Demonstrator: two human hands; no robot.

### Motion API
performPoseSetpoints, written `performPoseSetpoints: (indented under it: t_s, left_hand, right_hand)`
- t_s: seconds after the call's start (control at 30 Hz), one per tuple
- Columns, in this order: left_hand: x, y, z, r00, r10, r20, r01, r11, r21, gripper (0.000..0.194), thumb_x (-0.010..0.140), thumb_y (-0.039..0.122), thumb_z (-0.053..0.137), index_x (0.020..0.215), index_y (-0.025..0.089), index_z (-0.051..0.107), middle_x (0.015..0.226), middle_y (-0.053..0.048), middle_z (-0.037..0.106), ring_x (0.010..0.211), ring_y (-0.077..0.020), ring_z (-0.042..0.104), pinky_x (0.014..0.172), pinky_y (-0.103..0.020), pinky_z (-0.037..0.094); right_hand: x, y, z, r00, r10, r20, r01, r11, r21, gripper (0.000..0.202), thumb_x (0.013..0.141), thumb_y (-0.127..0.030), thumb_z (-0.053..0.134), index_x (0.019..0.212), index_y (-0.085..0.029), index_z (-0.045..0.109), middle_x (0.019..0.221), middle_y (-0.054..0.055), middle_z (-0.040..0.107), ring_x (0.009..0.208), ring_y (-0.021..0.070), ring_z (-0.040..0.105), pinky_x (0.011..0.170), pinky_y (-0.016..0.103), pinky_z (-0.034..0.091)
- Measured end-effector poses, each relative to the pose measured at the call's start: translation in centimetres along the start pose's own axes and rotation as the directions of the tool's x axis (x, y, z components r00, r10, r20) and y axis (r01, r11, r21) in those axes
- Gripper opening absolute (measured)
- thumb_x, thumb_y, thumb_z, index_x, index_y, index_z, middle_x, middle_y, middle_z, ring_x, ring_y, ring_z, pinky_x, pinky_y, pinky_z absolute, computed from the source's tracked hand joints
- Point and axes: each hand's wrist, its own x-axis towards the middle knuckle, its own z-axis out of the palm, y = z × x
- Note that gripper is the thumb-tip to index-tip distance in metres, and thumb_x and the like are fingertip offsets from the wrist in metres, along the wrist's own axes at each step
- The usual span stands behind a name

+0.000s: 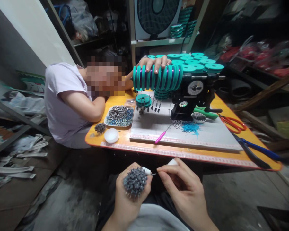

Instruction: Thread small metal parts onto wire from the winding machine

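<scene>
My left hand (132, 195) is wrapped round a bundle of small grey-tipped pieces (135, 182), with a white covering (146, 171) on a fingertip. From that fingertip a thin pin (154, 174) sticks out to the right. Beside the pin, my right hand (183, 183) has its thumb and forefinger pinched together; whatever lies between them is too small to make out. Another white covering (172, 162) sits on a finger of my right hand. Both hands are in front of the table's near edge, above my lap.
On the orange table (93, 136) stand a black machine with teal spools (156, 78), a tray of small parts (119, 117), a white cup (111, 136), a pink tool (160, 137), scissors and blue-handled pliers (260, 150). A person (69, 99) leans on its left side, one hand on the spools.
</scene>
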Motion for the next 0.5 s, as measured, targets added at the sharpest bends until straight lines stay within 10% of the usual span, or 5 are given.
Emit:
performPoseSetpoints:
  t_s: [0.5]
  left_hand:
    - [0.6, -0.9, -0.8, 0.988, -0.12, 0.095, 0.119, 0.993, 0.01, 0.008, 0.079, 0.026, 0.074, 0.075, 0.019, 0.074, 0.062, 0.001, 0.064, 0.051, -0.0091, 0.051, 0.05, -0.018, 0.041]
  right_hand:
    - [0.3, 0.8, -0.7, 0.942, -0.083, 0.326, 0.109, 0.992, -0.064, 0.029, 0.094, -0.015, 0.061, 0.123, -0.017, 0.065, 0.078, 0.001, 0.054, 0.067, 0.0149, 0.056, 0.057, 0.025, 0.047]
